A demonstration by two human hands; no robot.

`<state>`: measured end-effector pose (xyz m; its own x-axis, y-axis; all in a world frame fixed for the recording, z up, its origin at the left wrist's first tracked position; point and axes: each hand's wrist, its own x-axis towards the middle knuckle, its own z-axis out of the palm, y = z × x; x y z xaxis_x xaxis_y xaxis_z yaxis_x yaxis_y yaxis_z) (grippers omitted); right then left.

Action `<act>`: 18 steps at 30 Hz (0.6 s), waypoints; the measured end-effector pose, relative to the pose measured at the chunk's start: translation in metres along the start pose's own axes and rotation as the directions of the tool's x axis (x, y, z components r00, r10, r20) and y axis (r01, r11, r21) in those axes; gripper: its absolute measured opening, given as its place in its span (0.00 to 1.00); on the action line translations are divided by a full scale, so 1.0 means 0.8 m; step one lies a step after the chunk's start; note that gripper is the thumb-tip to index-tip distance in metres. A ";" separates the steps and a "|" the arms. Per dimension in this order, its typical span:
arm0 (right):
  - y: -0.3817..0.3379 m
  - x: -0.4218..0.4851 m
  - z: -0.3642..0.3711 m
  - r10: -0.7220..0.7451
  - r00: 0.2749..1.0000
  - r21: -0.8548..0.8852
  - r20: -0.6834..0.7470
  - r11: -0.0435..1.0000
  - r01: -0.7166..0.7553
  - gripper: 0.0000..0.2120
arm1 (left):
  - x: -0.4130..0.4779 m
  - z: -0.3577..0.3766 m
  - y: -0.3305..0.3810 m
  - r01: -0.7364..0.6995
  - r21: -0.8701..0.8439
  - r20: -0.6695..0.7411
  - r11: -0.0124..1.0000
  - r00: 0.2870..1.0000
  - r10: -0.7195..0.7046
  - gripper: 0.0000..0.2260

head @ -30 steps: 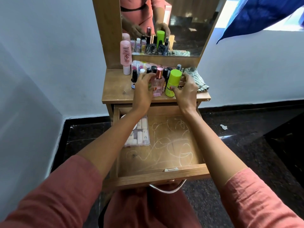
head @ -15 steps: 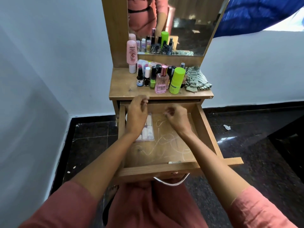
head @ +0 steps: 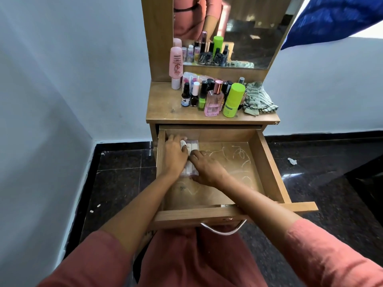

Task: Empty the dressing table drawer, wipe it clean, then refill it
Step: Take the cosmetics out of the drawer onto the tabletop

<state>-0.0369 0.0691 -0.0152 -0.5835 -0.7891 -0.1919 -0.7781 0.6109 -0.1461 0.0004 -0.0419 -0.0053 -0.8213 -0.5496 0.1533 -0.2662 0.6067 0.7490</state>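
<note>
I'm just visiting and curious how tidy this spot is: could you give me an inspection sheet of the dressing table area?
Surface: drawer pulled out, pale scribble marks on its floor.
Job's things: clear case of small tubes at the drawer's left rear; cloth on the tabletop.
Clutter: bottles crowd the tabletop.
Hands: right hand grips the case; left hand lies on it, grip unclear.
Cables: nothing seen.
Surroundings: mirror, white walls, dark floor with scraps.

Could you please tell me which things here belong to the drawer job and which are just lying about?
Job: drawer, clear case inside it, left hand and right hand gripping it, bottles and cloth on top.
Lying about: floor scrap, blue fabric, mirror.
</note>
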 end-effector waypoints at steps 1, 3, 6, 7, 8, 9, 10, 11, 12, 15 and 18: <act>-0.001 0.000 0.000 0.004 1.000 0.010 -0.007 1.000 -0.004 0.25 | 0.001 0.001 -0.001 0.003 0.010 0.003 1.000 1.000 -0.003 0.13; -0.002 -0.002 0.002 0.003 1.000 0.040 -0.014 0.999 -0.003 0.24 | 0.002 0.003 -0.003 0.021 0.012 0.018 1.000 1.000 -0.021 0.14; 0.001 -0.003 0.006 0.004 1.000 0.045 -0.008 0.999 -0.004 0.24 | 0.003 0.009 -0.006 0.073 0.036 0.067 0.997 0.995 -0.075 0.16; 0.003 -0.004 0.007 0.000 1.000 0.036 -0.008 0.999 0.000 0.24 | 0.002 0.012 -0.007 0.090 0.053 0.084 0.995 0.992 -0.094 0.18; 0.004 -0.005 0.007 -0.002 1.000 0.024 -0.009 1.000 0.003 0.23 | 0.002 0.014 -0.008 0.107 0.066 0.095 0.992 0.989 -0.113 0.19; 0.005 -0.006 0.007 -0.005 1.000 0.009 -0.010 1.000 0.005 0.23 | 0.001 0.015 -0.009 0.123 0.079 0.103 0.989 0.986 -0.131 0.21; 0.005 -0.007 0.007 -0.008 1.000 -0.009 -0.011 1.000 0.008 0.23 | 0.002 0.017 -0.010 0.135 0.098 0.110 0.986 0.983 -0.145 0.22; 0.005 -0.009 0.007 -0.010 1.000 -0.027 -0.010 1.000 0.010 0.23 | 0.002 0.019 -0.012 0.140 0.121 0.115 0.983 0.981 -0.154 0.23; 0.006 -0.010 0.007 -0.011 1.000 -0.039 -0.007 0.999 0.011 0.23 | 0.003 0.021 -0.012 0.143 0.140 0.123 0.980 0.979 -0.161 0.23; 0.012 -0.016 0.006 0.003 1.000 -0.078 -0.004 0.997 -0.004 0.24 | 0.004 0.026 -0.006 0.145 0.151 0.142 0.978 0.976 -0.167 0.23; 0.013 -0.016 0.009 0.002 1.000 -0.107 0.008 0.994 -0.002 0.23 | 0.005 0.025 -0.005 0.176 0.154 0.160 0.972 0.967 -0.200 0.23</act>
<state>-0.0360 0.0860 -0.0210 -0.5834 -0.7871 -0.2003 -0.7977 0.6017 -0.0409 -0.0120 -0.0353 -0.0207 -0.8214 -0.5606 -0.1051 -0.4809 0.5816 0.6561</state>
